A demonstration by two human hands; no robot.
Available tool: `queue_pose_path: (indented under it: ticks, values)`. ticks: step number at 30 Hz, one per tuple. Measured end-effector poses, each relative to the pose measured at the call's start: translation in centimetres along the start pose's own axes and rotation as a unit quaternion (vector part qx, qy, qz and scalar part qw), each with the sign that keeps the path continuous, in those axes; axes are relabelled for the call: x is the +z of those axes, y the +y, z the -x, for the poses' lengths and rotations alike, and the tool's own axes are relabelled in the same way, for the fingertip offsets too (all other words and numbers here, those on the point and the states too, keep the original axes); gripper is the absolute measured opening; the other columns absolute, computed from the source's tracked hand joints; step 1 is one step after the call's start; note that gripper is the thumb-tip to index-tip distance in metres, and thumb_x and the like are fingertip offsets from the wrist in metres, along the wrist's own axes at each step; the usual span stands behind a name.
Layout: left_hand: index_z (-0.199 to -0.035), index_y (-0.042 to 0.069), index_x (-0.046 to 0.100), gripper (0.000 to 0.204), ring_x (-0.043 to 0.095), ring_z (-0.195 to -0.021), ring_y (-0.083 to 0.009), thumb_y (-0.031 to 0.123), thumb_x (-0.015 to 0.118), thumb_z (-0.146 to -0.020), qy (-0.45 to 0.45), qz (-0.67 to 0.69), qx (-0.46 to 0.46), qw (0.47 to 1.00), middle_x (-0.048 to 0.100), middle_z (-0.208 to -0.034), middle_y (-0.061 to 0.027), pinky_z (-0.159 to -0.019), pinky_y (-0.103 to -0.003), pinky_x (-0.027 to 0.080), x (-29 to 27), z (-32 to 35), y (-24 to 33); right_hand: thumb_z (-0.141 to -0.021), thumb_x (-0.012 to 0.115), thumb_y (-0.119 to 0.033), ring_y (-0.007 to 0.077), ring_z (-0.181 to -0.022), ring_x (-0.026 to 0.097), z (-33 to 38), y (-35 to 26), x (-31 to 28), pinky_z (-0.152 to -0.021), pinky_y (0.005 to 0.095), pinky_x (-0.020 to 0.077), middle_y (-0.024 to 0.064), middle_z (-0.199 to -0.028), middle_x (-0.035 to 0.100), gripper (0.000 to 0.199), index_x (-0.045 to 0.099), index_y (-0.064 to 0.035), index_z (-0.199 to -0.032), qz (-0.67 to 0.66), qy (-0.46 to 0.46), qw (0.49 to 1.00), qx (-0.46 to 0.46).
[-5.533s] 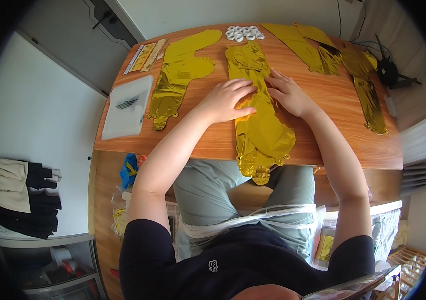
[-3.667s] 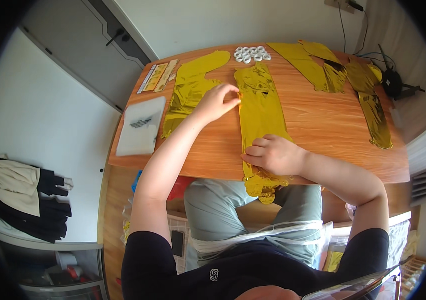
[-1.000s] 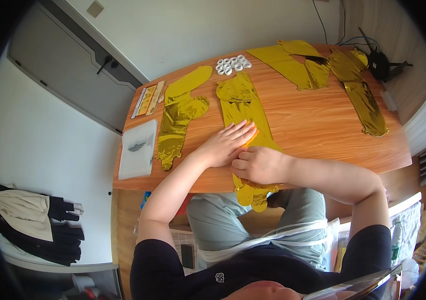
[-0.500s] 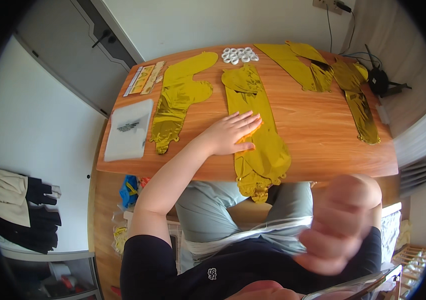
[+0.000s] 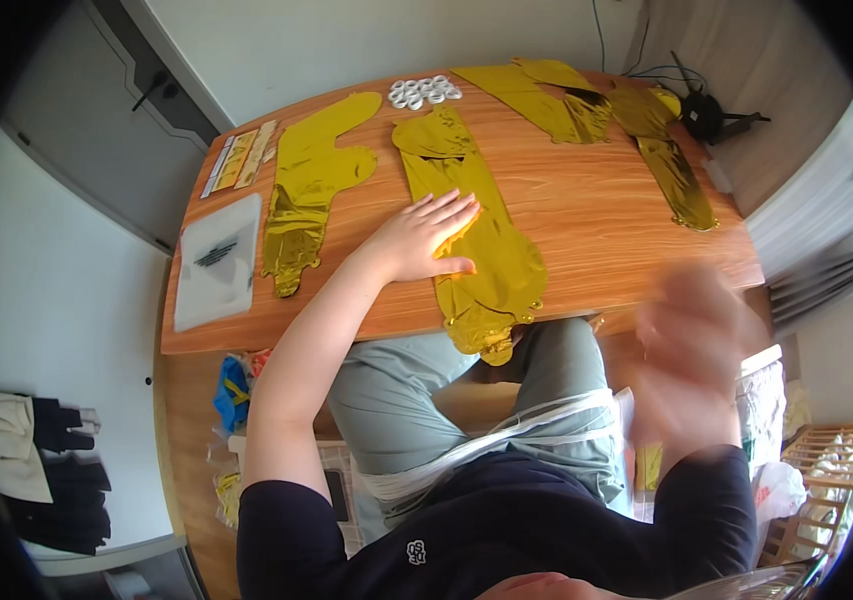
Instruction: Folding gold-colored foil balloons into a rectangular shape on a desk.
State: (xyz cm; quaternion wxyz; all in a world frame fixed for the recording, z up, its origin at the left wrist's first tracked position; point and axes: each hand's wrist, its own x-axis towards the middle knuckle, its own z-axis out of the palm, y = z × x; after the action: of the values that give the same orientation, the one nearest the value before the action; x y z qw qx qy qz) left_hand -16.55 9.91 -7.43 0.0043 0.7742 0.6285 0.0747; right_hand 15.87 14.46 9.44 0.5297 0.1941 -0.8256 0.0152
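A flat gold foil balloon (image 5: 486, 215) lies uninflated down the middle of the table, its lower end hanging over the front edge. My left hand (image 5: 416, 242) rests flat on it, fingers stretched and thumb apart. Something orange (image 5: 456, 240) shows beneath that palm; its kind is hidden. My right hand (image 5: 691, 345) is in the air off the table's front right edge, touching nothing that I can see. Motion smears its fingers. More flat gold foil balloons lie on both sides: one at the left (image 5: 306, 185), one at the back right (image 5: 556, 105), one by the right edge (image 5: 671, 165).
White rings (image 5: 424, 92) lie at the back of the wooden table (image 5: 596, 220). On its left are a translucent plastic bag (image 5: 216, 270) and printed strips (image 5: 238, 160). A black device with cables (image 5: 703, 115) stands at the back right. Colourful packaging (image 5: 231, 390) lies below the table.
My right hand has risen away from my body toward the table edge, still blurred. The whole view has shifted slightly. My left hand stays flat on the same balloon.
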Motion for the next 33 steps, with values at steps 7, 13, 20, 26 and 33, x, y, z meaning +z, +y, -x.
queue_pose_path:
  ticks: [7,13,20,26,33]
  values:
    - [-0.164,0.011,0.026,0.103,0.023,-0.157,-0.0297,0.072,0.061,-0.088,-0.013,-0.003,0.006,1.000,0.028,-0.169,-0.0100,-0.128,-0.048,0.021,-0.5,-1.2,0.7,-0.093,0.066,-0.016,0.0351,-0.126,0.058,11.2,9.1,8.8,-0.106,0.0453,0.0465,0.0135,-0.135,0.063,0.038,0.064,-0.0022,-0.129,0.043,-0.318,0.903,0.287]
    - [-0.163,0.009,0.028,0.105,0.023,-0.157,-0.0296,0.079,0.054,-0.088,-0.008,-0.004,0.007,1.000,0.027,-0.170,-0.0112,-0.128,-0.048,0.021,0.0,-0.9,0.1,-0.096,0.066,-0.027,0.0339,-0.133,0.054,12.5,11.2,10.3,-0.112,0.0456,0.0408,0.0143,-0.139,0.062,0.045,0.063,-0.0027,-0.133,0.001,-0.390,0.884,0.259]
    - [-0.162,0.011,0.031,0.102,0.027,-0.156,-0.0313,0.078,0.056,-0.088,0.020,0.017,0.015,1.000,0.029,-0.169,-0.0125,-0.127,-0.050,0.024,-0.1,-1.0,0.3,-0.097,0.066,-0.035,0.0319,-0.130,0.056,13.1,11.3,10.6,-0.113,0.0458,0.0407,0.0136,-0.135,0.064,0.045,0.065,-0.0035,-0.130,-0.001,-0.379,0.886,0.268]
    - [-0.161,0.014,0.035,0.099,0.026,-0.156,-0.0322,0.077,0.058,-0.087,0.017,0.007,0.012,1.000,0.031,-0.168,-0.0105,-0.126,-0.053,0.024,0.1,-1.0,0.2,-0.096,0.066,-0.030,0.0355,-0.129,0.055,12.7,10.9,10.8,-0.111,0.0451,0.0411,0.0158,-0.138,0.061,0.047,0.064,-0.0012,-0.133,-0.016,-0.382,0.880,0.283]
    - [-0.161,0.017,0.036,0.099,0.024,-0.157,-0.0314,0.077,0.060,-0.086,0.002,0.000,0.008,1.000,0.032,-0.168,-0.0074,-0.126,-0.053,0.023,-0.1,-1.1,0.5,-0.094,0.069,-0.021,0.0345,-0.120,0.059,12.8,10.6,10.2,-0.102,0.0406,0.0474,0.0179,-0.133,0.060,0.046,0.061,-0.0001,-0.135,-0.054,-0.333,0.879,0.337]
